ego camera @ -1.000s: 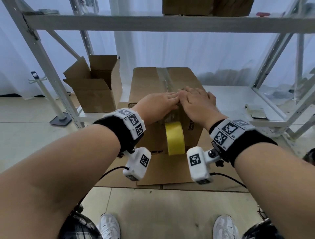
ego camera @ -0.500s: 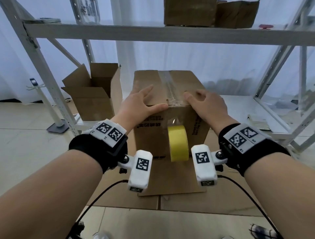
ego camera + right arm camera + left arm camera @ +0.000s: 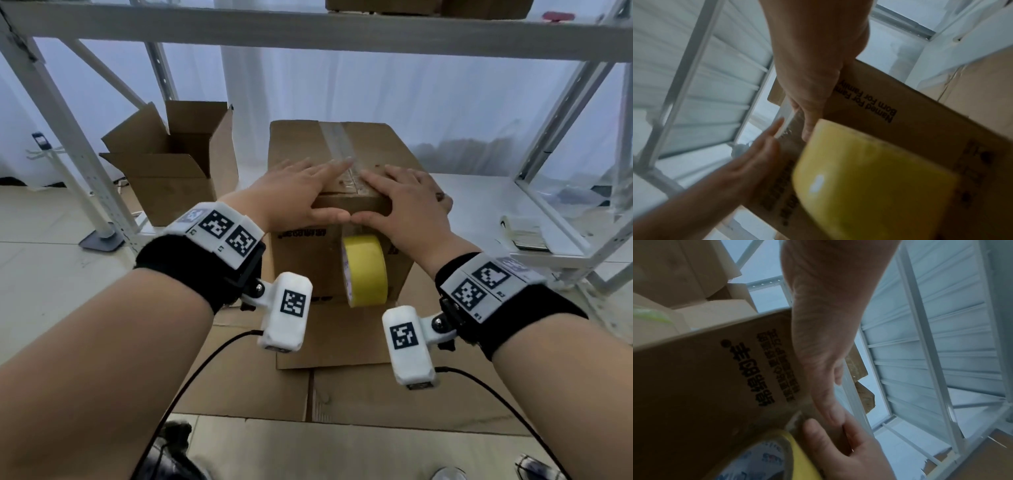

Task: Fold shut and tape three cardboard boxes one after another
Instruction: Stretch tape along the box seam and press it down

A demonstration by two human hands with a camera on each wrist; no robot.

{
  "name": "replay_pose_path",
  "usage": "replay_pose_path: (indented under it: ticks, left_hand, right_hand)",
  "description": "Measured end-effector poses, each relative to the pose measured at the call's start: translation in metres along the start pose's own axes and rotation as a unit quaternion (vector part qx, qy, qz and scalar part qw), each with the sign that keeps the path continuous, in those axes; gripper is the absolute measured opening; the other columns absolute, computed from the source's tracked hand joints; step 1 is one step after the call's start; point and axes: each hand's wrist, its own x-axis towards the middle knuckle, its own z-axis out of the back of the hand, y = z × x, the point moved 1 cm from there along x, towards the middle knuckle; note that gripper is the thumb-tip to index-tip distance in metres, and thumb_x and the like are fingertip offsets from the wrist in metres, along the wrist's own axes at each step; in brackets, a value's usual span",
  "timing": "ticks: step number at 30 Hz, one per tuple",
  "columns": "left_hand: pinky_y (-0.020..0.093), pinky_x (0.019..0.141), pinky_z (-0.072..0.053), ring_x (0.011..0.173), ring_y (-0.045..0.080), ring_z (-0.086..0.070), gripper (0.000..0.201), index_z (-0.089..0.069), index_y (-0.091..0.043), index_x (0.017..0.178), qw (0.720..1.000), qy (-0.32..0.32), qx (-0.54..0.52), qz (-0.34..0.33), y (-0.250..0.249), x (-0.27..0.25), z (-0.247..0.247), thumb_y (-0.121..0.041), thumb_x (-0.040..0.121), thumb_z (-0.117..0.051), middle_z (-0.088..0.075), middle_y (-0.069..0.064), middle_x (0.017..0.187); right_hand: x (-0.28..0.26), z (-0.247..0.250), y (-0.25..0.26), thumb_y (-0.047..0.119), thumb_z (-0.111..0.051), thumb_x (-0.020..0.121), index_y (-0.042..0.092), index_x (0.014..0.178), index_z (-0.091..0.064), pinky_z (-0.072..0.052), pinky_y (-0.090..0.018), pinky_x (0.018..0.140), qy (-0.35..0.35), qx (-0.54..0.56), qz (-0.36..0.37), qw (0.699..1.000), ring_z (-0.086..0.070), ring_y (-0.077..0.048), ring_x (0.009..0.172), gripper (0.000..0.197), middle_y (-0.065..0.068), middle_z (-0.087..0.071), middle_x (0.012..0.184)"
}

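White metal shelving rack [image 3: 308, 32], curtain [image 3: 376, 96]

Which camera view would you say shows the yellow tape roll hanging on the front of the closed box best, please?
The head view: the whole tape roll shows sharply against the closed box, below both thumbs. The right wrist view shows it large but blurred; the left wrist view catches only its upper part at the bottom edge.

Storeroom or packing area: white metal racking [image 3: 85, 161], cardboard boxes [image 3: 171, 164], flattened cardboard [image 3: 239, 377] on tiled floor.
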Motion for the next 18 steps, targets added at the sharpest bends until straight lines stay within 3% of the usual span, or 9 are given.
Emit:
replay_pose_path:
  ticks: [3, 9, 18]
  left_hand:
    - [0.052, 0.117, -0.006, 0.146, 0.029, -0.009, 0.084, -0.002, -0.045, 0.149, 0.999, 0.025, 0.036, -0.006, -0.008, 0.004, 0.001, -0.079, 0.075, -0.021, -0.007, -0.008, 0.16]
    - [0.052, 0.117, -0.011, 0.146, 0.023, -0.016, 0.061, -0.016, -0.044, 0.148, 0.998, -0.05, 0.035, 0.015, -0.012, 0.006, -0.009, -0.055, 0.094, -0.041, -0.018, -0.013, 0.158]
    - [0.05, 0.115, -0.017, 0.143, 0.024, -0.025, 0.067, -0.021, -0.037, 0.149, 0.988, -0.133, 0.07, 0.02, -0.02, 0.002, -0.024, -0.056, 0.091, -0.048, -0.024, -0.012, 0.156]
  right_hand:
    - [-0.003, -0.002, -0.002, 0.066, -0.055, 0.081, 0.046, 0.144, -0.031, -0.025, -0.06, 0.105, -0.004, -0.031, 0.008, 0.999, -0.019, -0.025, 0.141, 0.071, 0.005, -0.03, 0.152]
    - [-0.003, -0.005, 0.0, 0.064, -0.058, 0.081, 0.045, 0.143, -0.032, -0.025, -0.055, 0.102, -0.021, -0.049, 0.002, 0.999, -0.021, -0.022, 0.139, 0.071, 0.008, -0.031, 0.15]
    - [-0.006, -0.007, -0.003, 0.058, -0.058, 0.084, 0.039, 0.145, -0.034, -0.024, -0.055, 0.106, -0.016, -0.018, 0.013, 1.0, -0.021, -0.022, 0.139, 0.069, 0.008, -0.032, 0.152]
